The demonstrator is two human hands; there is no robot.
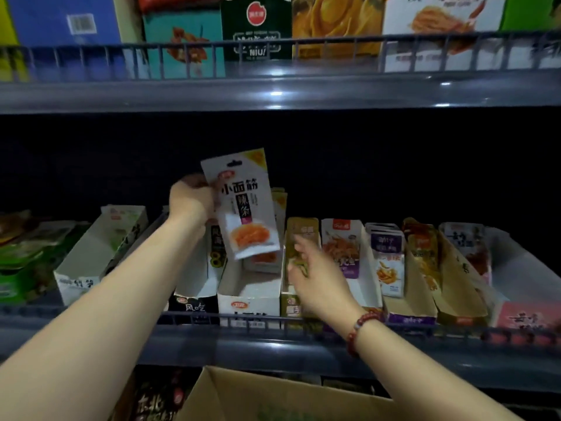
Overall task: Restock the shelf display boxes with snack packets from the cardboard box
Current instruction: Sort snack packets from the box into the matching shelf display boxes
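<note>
The snack packet [244, 205] is a flat white pouch with a hang-hole slot at its top edge, a yellow top right corner, a small red logo, large dark Chinese characters down its face and a picture of orange strips near the bottom. It is held upright, tilted slightly to the left, above the white display box [249, 294] that carries the same red logo on its front lip. More packets of the same design stand at the rear of that box, partly hidden behind the held one; the front part of the box shows bare white cardboard.

The left hand [191, 198] grips the packet at its left edge, fingers curled round it. The right hand [315, 276] is apart from the packet, lower and to the right, fingers spread and loose in front of the olive display box [293, 302]; whether they touch the olive packets there cannot be told because of blur. A red bead bracelet [361, 325] sits on the right wrist.

Left of the white box stand a black display box [194, 306] and a tilted white and green box [97, 253]. To the right stand purple, brown and pink boxes with packets. All sit on the grey shelf [273, 344] behind a low wire rail. The cardboard box [273, 396] lies below the shelf, its flap open. An upper shelf [273, 92] carries larger cartons.
</note>
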